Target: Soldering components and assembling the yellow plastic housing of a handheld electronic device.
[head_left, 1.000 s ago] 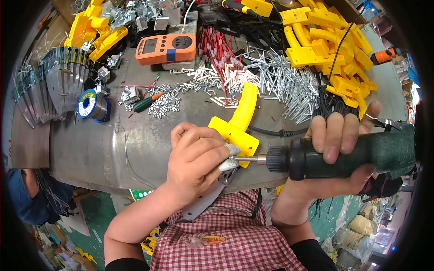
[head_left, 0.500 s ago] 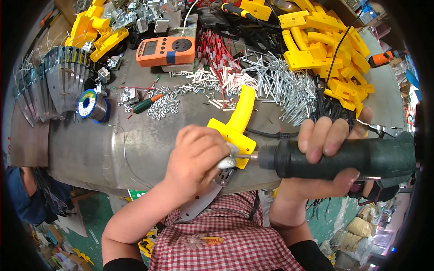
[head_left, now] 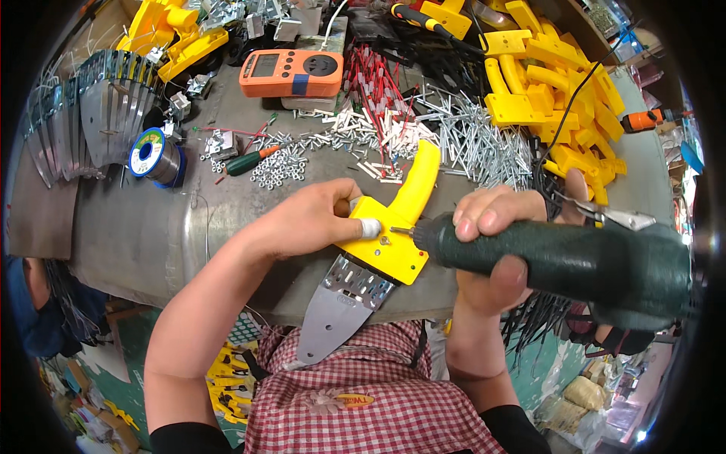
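Observation:
My left hand (head_left: pixel 306 218) grips the left edge of a yellow plastic handle housing (head_left: pixel 414 185), its wrapped thumb lying on the face. From the housing's lower side a perforated metal bracket and a grey pointed plate (head_left: pixel 333 318) reach toward me. My right hand (head_left: pixel 484 216) is wrapped round a dark green electric screwdriver (head_left: pixel 567 253), held nearly level with its bit pointing left. The bit tip (head_left: pixel 397 229) is over the housing's face near my left thumb; whether it touches a screw I cannot tell. A screw head (head_left: pixel 385 240) shows just below the bit.
Loose screws (head_left: pixel 473 136), nuts (head_left: pixel 278 168) and white sleeves lie across the bench (head_left: pixel 136 234). Behind them is an orange multimeter (head_left: pixel 291 73). Yellow housings (head_left: pixel 544 68) are heaped at far right; a solder spool (head_left: pixel 156 157) and grey plates (head_left: pixel 113 121) stand left.
The housing has turned to show more of its face and the grey plate. My left hand has shifted from the bit to the housing's left edge. The screwdriver bit now points higher on the housing.

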A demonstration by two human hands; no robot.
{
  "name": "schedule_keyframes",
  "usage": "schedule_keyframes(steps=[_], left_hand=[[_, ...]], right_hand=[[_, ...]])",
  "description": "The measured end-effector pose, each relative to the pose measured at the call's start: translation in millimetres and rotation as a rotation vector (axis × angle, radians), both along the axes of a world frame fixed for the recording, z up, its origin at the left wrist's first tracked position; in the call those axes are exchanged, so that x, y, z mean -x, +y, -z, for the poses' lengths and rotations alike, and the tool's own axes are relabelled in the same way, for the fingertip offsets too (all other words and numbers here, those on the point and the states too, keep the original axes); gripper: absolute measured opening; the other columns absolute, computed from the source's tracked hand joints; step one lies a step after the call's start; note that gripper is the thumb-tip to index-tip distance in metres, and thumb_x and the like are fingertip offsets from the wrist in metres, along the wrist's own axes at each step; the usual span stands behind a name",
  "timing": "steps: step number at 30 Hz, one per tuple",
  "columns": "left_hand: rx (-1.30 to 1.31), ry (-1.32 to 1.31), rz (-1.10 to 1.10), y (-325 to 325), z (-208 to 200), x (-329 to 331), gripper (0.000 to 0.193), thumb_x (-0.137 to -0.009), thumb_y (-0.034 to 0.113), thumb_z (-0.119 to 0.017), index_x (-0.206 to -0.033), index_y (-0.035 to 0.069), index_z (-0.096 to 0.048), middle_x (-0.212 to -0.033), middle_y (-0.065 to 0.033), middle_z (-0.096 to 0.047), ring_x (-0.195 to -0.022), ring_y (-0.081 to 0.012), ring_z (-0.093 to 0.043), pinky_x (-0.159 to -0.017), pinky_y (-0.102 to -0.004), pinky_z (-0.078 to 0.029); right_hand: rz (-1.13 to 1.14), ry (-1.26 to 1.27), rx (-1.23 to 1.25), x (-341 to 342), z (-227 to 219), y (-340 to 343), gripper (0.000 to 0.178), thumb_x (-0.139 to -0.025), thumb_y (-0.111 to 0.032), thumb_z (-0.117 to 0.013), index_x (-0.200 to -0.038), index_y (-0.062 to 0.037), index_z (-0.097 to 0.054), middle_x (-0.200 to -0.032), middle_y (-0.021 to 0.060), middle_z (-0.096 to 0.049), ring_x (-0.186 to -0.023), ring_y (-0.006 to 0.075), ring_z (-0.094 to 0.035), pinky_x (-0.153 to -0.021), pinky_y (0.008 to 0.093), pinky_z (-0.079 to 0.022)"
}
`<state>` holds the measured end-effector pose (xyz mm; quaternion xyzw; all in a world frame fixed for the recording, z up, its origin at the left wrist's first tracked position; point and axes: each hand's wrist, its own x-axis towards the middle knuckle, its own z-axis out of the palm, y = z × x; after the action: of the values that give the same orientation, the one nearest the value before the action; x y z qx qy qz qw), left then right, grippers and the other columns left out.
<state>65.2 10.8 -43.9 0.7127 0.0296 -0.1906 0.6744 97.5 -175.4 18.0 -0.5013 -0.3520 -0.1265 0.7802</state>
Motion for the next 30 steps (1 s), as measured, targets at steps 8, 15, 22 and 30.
schedule_keyframes(steps=[8,15,22,30], left_hand=[[0.085,0.039,-0.113,-10,-2,8,0.024,-0.081,0.016,-0.070,-0.090,0.000,-0.054,-0.076,-0.0038,-0.060,-0.068,-0.0077,-0.054,-0.059,-0.0247,-0.044],[0.037,0.080,-0.141,-10,0,8,0.023,-0.084,0.015,-0.069,-0.093,0.002,-0.052,-0.079,-0.0030,-0.060,-0.071,-0.0075,-0.054,-0.062,-0.0225,-0.043],[-0.082,0.091,-0.188,-12,4,4,0.027,-0.083,0.020,-0.069,-0.096,-0.001,-0.057,-0.080,-0.0037,-0.060,-0.071,-0.0089,-0.054,-0.063,-0.0241,-0.044],[-0.299,-0.017,-0.031,-15,-30,-13,0.039,-0.079,0.033,-0.069,-0.090,-0.004,-0.062,-0.078,-0.0136,-0.064,-0.072,-0.0195,-0.061,-0.067,-0.0317,-0.048]], right_hand=[[-0.114,-0.129,0.002,-6,9,3,0.075,-0.083,-0.026,-0.071,-0.134,-0.0096,-0.018,-0.082,0.0119,-0.058,-0.067,0.0239,-0.059,-0.063,0.0330,-0.051],[-0.306,-0.088,-0.055,-27,15,17,0.072,-0.079,-0.016,-0.071,-0.130,-0.0016,-0.023,-0.079,0.0127,-0.058,-0.064,0.0218,-0.058,-0.061,0.0336,-0.051],[-0.329,0.065,0.134,-33,8,24,0.075,-0.080,-0.032,-0.070,-0.136,-0.0080,-0.025,-0.076,0.0079,-0.052,-0.058,0.0182,-0.052,-0.055,0.0300,-0.046],[0.146,0.226,0.002,-23,-5,-8,0.077,-0.087,-0.043,-0.058,-0.144,-0.0114,-0.017,-0.084,0.0059,-0.048,-0.067,0.0165,-0.048,-0.067,0.0322,-0.043]])
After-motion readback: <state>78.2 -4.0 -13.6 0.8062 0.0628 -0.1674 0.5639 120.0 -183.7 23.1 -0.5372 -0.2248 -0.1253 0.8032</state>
